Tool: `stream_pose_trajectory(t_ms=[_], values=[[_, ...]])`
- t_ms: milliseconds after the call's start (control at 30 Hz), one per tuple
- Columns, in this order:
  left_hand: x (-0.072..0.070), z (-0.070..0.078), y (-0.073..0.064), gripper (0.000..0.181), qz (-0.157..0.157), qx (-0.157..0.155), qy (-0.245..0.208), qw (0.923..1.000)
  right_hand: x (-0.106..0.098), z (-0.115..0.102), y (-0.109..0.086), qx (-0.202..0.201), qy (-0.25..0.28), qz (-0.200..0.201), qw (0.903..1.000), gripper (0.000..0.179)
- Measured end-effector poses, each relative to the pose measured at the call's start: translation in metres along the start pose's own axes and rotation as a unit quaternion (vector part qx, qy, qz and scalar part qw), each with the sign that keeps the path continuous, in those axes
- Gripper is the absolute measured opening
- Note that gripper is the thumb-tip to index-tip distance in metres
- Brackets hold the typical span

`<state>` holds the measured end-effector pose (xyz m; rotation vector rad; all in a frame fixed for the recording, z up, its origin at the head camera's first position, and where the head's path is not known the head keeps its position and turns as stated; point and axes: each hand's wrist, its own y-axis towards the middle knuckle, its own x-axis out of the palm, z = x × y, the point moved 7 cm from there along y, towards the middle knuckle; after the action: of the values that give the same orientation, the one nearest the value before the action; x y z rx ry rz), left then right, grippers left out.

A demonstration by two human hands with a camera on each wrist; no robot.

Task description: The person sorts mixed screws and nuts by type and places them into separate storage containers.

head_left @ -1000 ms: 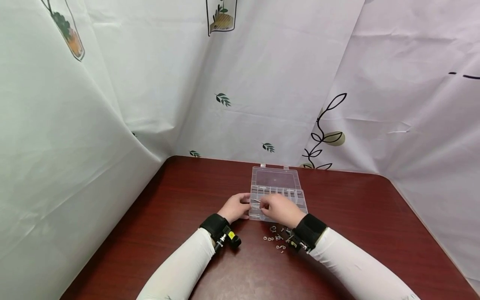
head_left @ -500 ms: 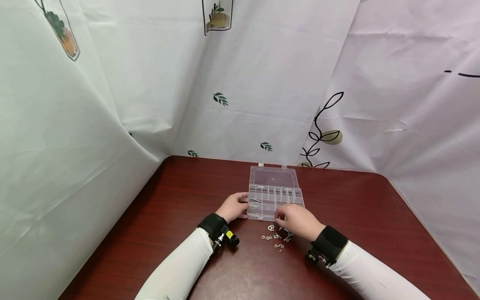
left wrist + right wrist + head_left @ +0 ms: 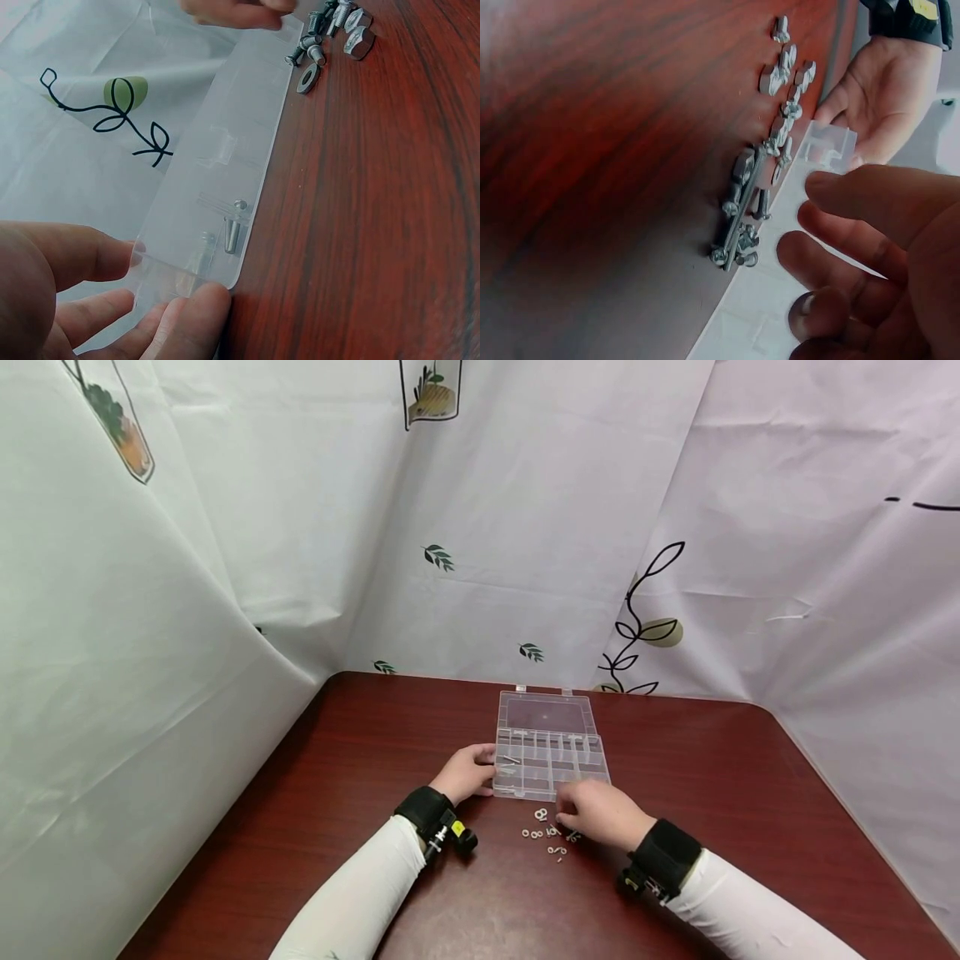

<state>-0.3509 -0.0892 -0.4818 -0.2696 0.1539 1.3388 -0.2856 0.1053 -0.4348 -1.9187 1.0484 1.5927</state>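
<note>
A clear plastic compartment box (image 3: 536, 772) lies on the table with its lid (image 3: 545, 717) folded back. My left hand (image 3: 465, 774) grips its left end, thumb at the front corner and fingers along the side in the left wrist view. A few screws (image 3: 232, 234) show through the wall near that thumb. Just in front of the box, my right hand (image 3: 600, 814) hovers over loose hardware. Its fingers (image 3: 817, 262) hang loosely bent with nothing between them in the right wrist view. Below them lie long and short screws (image 3: 735, 214) in a heap, with hex nuts (image 3: 771, 79) farther along.
The dark red wooden table (image 3: 405, 718) reaches back to a white printed cloth (image 3: 480, 610) hanging behind it and at both sides. Several rings or nuts (image 3: 536, 834) are scattered in front of the box, left of the right hand.
My right hand has moved from over the box's left compartments rightward and toward me, to the loose hardware. A screw shows in the left compartment where that hand was. The left hand stays at the box.
</note>
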Motion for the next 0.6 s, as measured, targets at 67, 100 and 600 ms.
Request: stream_pose_trajectory(t_ms=[67, 100, 600], values=[[0.0000, 0.0004, -0.0001, 0.051, 0.000, 0.000, 0.000, 1.0000, 0.0042, 0.0002, -0.0010, 0.002, -0.002, -0.015, 0.9999, 0.022], [-0.0001, 0.0007, 0.0000, 0.051, 0.000, 0.002, 0.001, 1.0000, 0.0057, 0.0000, -0.0016, 0.002, -0.003, -0.020, 0.9998, 0.023], [0.0000, -0.0022, 0.0021, 0.051, 0.002, 0.008, -0.001, 1.0000, 0.0099, -0.0077, -0.0032, -0.023, -0.028, -0.026, 0.9990, 0.027]])
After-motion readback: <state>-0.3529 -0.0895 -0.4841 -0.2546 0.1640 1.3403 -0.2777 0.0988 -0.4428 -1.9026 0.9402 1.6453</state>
